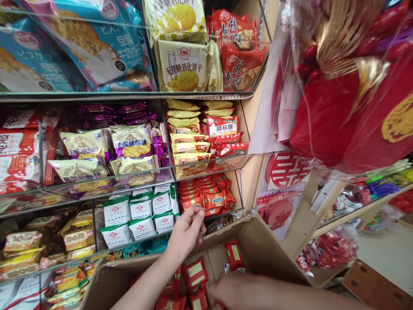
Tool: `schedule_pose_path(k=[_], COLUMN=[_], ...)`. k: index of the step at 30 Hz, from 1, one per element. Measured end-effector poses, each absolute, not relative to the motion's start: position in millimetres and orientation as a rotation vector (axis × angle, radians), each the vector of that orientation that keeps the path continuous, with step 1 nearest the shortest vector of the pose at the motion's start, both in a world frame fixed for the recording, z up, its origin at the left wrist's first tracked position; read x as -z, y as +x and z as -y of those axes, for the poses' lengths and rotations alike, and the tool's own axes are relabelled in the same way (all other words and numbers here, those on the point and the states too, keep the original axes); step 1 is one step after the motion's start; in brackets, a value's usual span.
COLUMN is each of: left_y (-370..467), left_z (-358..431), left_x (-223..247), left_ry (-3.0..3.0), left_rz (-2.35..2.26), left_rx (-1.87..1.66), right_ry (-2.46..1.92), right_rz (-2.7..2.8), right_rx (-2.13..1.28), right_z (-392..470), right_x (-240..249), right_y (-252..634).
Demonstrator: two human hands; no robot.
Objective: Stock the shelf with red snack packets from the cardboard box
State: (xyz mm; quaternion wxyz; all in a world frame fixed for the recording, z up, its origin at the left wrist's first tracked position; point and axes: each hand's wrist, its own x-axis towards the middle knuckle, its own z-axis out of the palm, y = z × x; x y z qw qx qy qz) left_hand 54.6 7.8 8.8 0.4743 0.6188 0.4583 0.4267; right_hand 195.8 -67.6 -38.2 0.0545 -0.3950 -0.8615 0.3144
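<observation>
My left hand (188, 228) is raised over the near side of a cardboard box (261, 245), just in front of the shelf bin of red packets (214, 200). Its fingers are curled together, and whatever they may hold is too hidden to name. Low in the picture, my right hand (229, 290) reaches into the box, smeared by motion, beside red packets with pale labels (195, 273). Its fingers cannot be made out. To the left of the red bin stand white and green packets (140, 211) in rows.
Glass-fronted shelves hold blue biscuit bags (87, 43), cream biscuit packs (183, 66) and yellow packets (190, 148). Red decorations in clear plastic (338, 99) hang at the upper right. A wooden shelf post (297, 215) stands right of the box.
</observation>
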Motion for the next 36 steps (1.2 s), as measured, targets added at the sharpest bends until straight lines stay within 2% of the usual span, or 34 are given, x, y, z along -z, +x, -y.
schedule_pose_path(k=[2,5,10,14,21,31,36], left_y=[49,43,47,55,57,55,53], left_z=[-9,-9,-8,-8,-13,-21,-24], left_x=[-9,-9,-13,-16,-14,-6,-3], left_ry=[1.450,1.402,1.420,1.453,1.520,1.413,1.198], left_rz=[-1.051,-0.981,-1.161,-1.351,-1.419,-1.330,-1.204], left_rx=[-1.097,-1.173,-1.273,-1.268,-1.244,-1.394,-1.449], right_ry=[-1.202,-1.059,-0.989,-1.092,-1.224,-0.950,-0.896], right_rz=[2.496,1.998,1.577,1.519,1.608,1.465,1.488], right_rx=[-1.091,-1.272,-1.225,-0.953,-0.551,-0.835,-0.819], right_z=[42,19,-1,-17,-22,-15,-12], right_x=[11,-21,-19,-9,-9,4,6], right_y=[207,216,199,184,191,191,187])
